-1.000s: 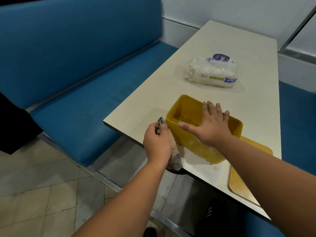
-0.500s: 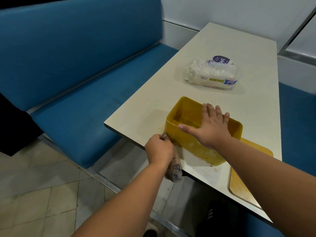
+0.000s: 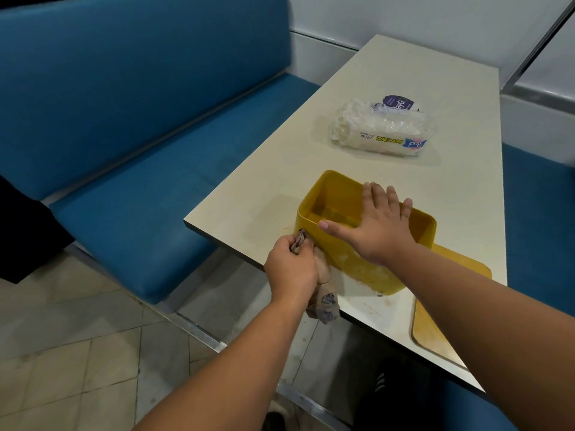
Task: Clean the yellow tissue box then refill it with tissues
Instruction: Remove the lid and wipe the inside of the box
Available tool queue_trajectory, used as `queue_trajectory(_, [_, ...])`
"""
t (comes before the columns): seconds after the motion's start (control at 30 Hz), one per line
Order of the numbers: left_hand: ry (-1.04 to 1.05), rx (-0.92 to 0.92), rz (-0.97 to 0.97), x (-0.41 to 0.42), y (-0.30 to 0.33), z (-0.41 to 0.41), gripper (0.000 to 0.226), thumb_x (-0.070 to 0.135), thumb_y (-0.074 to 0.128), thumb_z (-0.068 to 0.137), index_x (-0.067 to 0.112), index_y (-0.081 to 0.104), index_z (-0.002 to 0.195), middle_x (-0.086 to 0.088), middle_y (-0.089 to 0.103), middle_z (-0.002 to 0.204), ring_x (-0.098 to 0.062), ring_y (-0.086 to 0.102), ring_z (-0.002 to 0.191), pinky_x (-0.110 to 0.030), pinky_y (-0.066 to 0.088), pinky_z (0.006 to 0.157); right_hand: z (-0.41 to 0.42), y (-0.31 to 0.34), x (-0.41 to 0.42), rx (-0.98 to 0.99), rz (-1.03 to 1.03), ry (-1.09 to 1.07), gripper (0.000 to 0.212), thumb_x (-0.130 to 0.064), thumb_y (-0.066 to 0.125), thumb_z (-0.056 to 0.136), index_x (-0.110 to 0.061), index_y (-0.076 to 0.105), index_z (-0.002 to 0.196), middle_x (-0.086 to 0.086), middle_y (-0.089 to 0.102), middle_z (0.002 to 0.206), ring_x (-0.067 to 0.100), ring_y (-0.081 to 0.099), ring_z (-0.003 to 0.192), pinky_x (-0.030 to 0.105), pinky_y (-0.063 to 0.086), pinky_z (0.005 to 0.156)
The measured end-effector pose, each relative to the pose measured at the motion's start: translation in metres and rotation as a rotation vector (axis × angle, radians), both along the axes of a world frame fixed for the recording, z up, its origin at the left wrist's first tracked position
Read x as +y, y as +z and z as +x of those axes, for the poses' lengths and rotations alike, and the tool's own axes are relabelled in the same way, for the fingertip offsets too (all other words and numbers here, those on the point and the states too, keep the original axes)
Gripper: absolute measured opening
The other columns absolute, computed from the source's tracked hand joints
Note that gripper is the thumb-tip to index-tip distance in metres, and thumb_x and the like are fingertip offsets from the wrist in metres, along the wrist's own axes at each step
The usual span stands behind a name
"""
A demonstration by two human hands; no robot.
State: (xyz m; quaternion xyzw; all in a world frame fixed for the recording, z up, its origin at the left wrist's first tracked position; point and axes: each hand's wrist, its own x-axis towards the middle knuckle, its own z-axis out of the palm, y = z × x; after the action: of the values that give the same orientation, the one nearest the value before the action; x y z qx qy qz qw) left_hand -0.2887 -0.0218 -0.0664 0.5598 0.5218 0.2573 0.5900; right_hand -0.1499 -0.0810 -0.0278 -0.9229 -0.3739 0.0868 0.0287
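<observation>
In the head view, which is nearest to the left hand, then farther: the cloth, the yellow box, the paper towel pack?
1. Cloth: gripped by the left hand.
2. Yellow box: just right of it.
3. Paper towel pack: far up the table.

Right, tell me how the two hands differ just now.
The left hand is curled round a crumpled cloth against the yellow box's near side; the right hand lies flat, fingers spread, over the box's open top. The left works at the table edge; the right steadies. Both touch the box.
</observation>
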Motion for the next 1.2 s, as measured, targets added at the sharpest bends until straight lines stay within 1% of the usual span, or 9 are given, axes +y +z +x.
queue_trajectory(0.33, [0.004, 0.152, 0.045, 0.029, 0.002, 0.001, 0.025, 0.017, 0.053, 0.096, 0.026, 0.064, 0.076, 0.004, 0.065, 0.081, -0.022, 0.063, 0.085, -0.033, 0.053, 0.075, 0.001, 0.0, 0.0, 0.01, 0.013, 0.001, 0.137, -0.103, 0.007, 0.049, -0.017, -0.011, 0.155, 0.005, -0.01, 0.163, 0.027, -0.019, 0.148, 0.053, -0.016, 0.116])
queue_trajectory(0.47, [-0.005, 0.065, 0.119, 0.028, 0.004, -0.002, 0.022, 0.023, 0.052, 0.099, 0.024, 0.073, 0.103, 0.006, 0.069, 0.093, -0.017, 0.064, 0.089, -0.033, 0.054, 0.081, 0.002, -0.001, 0.0, 0.012, 0.012, -0.001, 0.136, -0.103, 0.008, 0.05, -0.018, -0.011, 0.155, 0.004, -0.011, 0.163, 0.027, -0.019, 0.148, 0.053, -0.017, 0.116])
queue_trajectory(0.57, [0.005, 0.068, 0.101, 0.024, 0.001, -0.002, 0.022, 0.019, 0.051, 0.098, 0.027, 0.071, 0.094, 0.007, 0.068, 0.089, -0.018, 0.064, 0.09, -0.033, 0.055, 0.079, 0.002, -0.001, 0.0, 0.007, 0.01, 0.0, 0.135, -0.103, 0.008, 0.052, -0.018, -0.012, 0.155, 0.005, -0.011, 0.163, 0.027, -0.019, 0.148, 0.053, -0.016, 0.116])
queue_trajectory(0.63, [0.025, 0.006, 0.132, 0.021, 0.008, -0.001, 0.021, 0.022, 0.054, 0.099, 0.032, 0.064, 0.083, 0.013, 0.064, 0.083, -0.01, 0.063, 0.084, -0.028, 0.054, 0.074, 0.002, -0.001, -0.001, 0.007, 0.007, -0.003, 0.133, -0.102, 0.01, 0.055, -0.018, -0.012, 0.155, 0.005, -0.011, 0.163, 0.027, -0.02, 0.148, 0.053, -0.016, 0.116])
queue_trajectory(0.77, [0.057, -0.101, 0.177, 0.014, 0.012, -0.002, 0.003, 0.027, 0.058, 0.098, 0.03, 0.06, 0.098, 0.017, 0.062, 0.091, -0.001, 0.06, 0.087, -0.02, 0.052, 0.075, 0.001, -0.001, -0.001, -0.002, 0.004, -0.001, 0.131, -0.1, 0.012, 0.057, -0.018, -0.012, 0.155, 0.006, -0.011, 0.163, 0.028, -0.018, 0.148, 0.054, -0.015, 0.116])
queue_trajectory(0.87, [0.064, -0.085, 0.109, 0.009, 0.003, -0.003, 0.007, 0.028, 0.06, 0.096, 0.026, 0.06, 0.103, 0.011, 0.064, 0.097, -0.008, 0.062, 0.091, -0.028, 0.055, 0.082, 0.002, 0.005, -0.001, 0.029, -0.014, 0.006, 0.133, -0.101, 0.017, 0.054, -0.018, -0.01, 0.155, 0.006, -0.009, 0.164, 0.029, -0.014, 0.149, 0.054, -0.013, 0.117])
queue_trajectory(0.97, [0.061, -0.152, 0.128, -0.002, 0.004, -0.002, 0.007, 0.026, 0.064, 0.094, 0.028, 0.06, 0.1, 0.013, 0.064, 0.094, -0.003, 0.061, 0.088, -0.021, 0.052, 0.078, 0.008, 0.021, 0.005, 0.125, -0.09, -0.012, 0.141, -0.102, 0.03, 0.049, -0.018, -0.007, 0.156, 0.008, -0.006, 0.164, 0.032, -0.008, 0.149, 0.057, -0.007, 0.117])
queue_trajectory(1.1, [-0.077, -0.238, 0.135, -0.044, 0.009, 0.005, 0.009, 0.022, 0.063, 0.094, 0.031, 0.062, 0.094, 0.009, 0.065, 0.09, -0.002, 0.061, 0.085, -0.016, 0.051, 0.073, 0.012, 0.038, 0.015, 0.165, -0.177, -0.033, 0.139, -0.095, 0.046, 0.054, -0.016, -0.003, 0.156, 0.01, 0.001, 0.163, 0.036, 0.004, 0.148, 0.06, 0.004, 0.117])
queue_trajectory(1.2, [-0.176, -0.223, 0.132, -0.066, 0.009, 0.01, 0.009, 0.021, 0.062, 0.094, 0.029, 0.065, 0.096, 0.006, 0.068, 0.095, -0.005, 0.062, 0.089, -0.016, 0.051, 0.075, 0.01, 0.038, 0.016, 0.155, -0.207, -0.028, 0.138, -0.095, 0.047, 0.055, -0.015, -0.003, 0.156, 0.011, 0.002, 0.163, 0.037, 0.006, 0.148, 0.061, 0.005, 0.117])
